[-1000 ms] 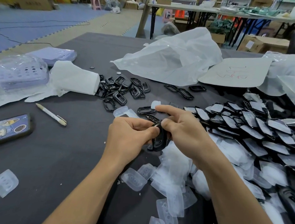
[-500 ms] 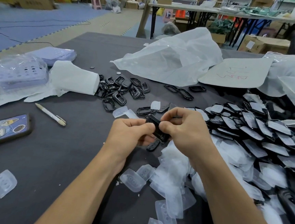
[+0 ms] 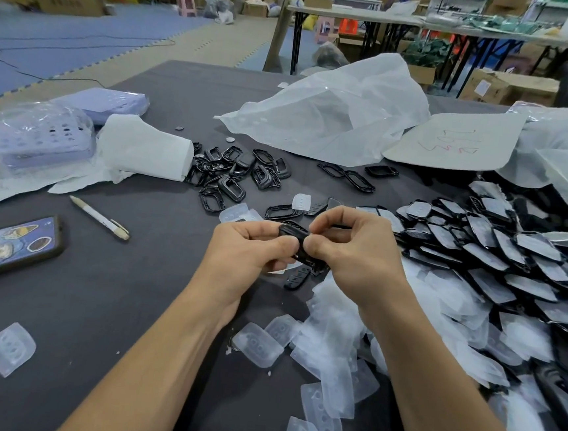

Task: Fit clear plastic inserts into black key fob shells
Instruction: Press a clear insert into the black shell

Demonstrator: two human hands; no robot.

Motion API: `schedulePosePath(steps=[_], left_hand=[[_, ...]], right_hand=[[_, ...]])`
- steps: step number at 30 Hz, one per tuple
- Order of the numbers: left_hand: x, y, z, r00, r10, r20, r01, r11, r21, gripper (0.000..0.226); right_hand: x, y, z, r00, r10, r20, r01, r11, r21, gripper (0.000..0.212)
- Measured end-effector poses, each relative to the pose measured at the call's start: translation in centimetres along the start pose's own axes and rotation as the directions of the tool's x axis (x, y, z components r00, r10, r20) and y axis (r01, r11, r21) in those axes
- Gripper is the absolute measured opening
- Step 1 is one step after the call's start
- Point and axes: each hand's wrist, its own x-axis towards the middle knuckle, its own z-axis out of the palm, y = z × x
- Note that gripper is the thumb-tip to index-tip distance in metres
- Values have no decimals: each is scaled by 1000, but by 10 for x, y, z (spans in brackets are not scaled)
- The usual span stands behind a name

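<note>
Both hands pinch one black key fob shell (image 3: pixel 294 235) above the middle of the dark table (image 3: pixel 104 289). My left hand (image 3: pixel 250 252) grips its left end, thumb pressed on top. My right hand (image 3: pixel 355 252) holds the right end with curled fingers; whether a clear insert sits inside is hidden. Another black shell (image 3: pixel 297 278) lies flat just below. Loose clear plastic inserts (image 3: pixel 328 339) are heaped under my right wrist. Several black frames (image 3: pixel 234 176) lie beyond my hands.
A large spread of black shells with film (image 3: pixel 497 268) fills the right side. A pen (image 3: pixel 100 218) and a phone (image 3: pixel 5 249) lie at the left, a lone clear insert (image 3: pixel 8 349) nearer me. White paper (image 3: pixel 144 146) and plastic bags (image 3: pixel 332 116) sit further back.
The shell went from hanging nearly upright between my hands to lying level and a little higher. My right index finger, stretched out before, has curled in onto the shell.
</note>
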Motion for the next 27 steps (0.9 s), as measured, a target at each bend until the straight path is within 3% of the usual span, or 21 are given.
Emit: schedulePosePath(steps=[3,7,10,12,14,17,19,21,23,25,27], left_hand=[[0,3,-3,998,-20,64,17,999,39,9],[-1,4,-3,994,-71,83,72,997,-11,43],[-1,6,-3,991,-71,110,81,993,-90,34],[-2,6,-1,995,-52,91,64,988,-141,25],[-2,4,3,999,-44,27,48,989,-143,21],[-4,4,8,997,-77,24,80,981,-179,47],[-6,7,10,993,-79,83,96,969,-228,47],[-8,7,10,996,-62,67,76,969,-235,35],[-7,5,8,998,-54,-10,50,975,-218,18],[-7,4,6,997,-38,-67,25,984,-179,16],[-7,5,6,996,-9,-91,-1,994,-113,20]], right_hand=[[2,1,0,999,37,-32,-34,994,101,22],[2,2,-4,988,127,83,-145,949,279,17],[1,0,-10,970,119,212,-191,912,362,19],[0,-2,-12,975,103,196,-174,904,391,26],[-1,-3,-10,995,69,69,-88,943,321,29],[-3,-2,-2,983,-137,-126,136,991,-13,29],[-6,-3,2,952,-285,-107,260,944,-203,31],[-7,-5,3,940,-338,-39,303,883,-358,28],[-7,-10,0,961,-269,60,270,870,-412,23],[-5,-16,-8,972,-186,141,226,900,-372,23],[-3,-20,-19,982,-167,86,187,920,-345,22]])
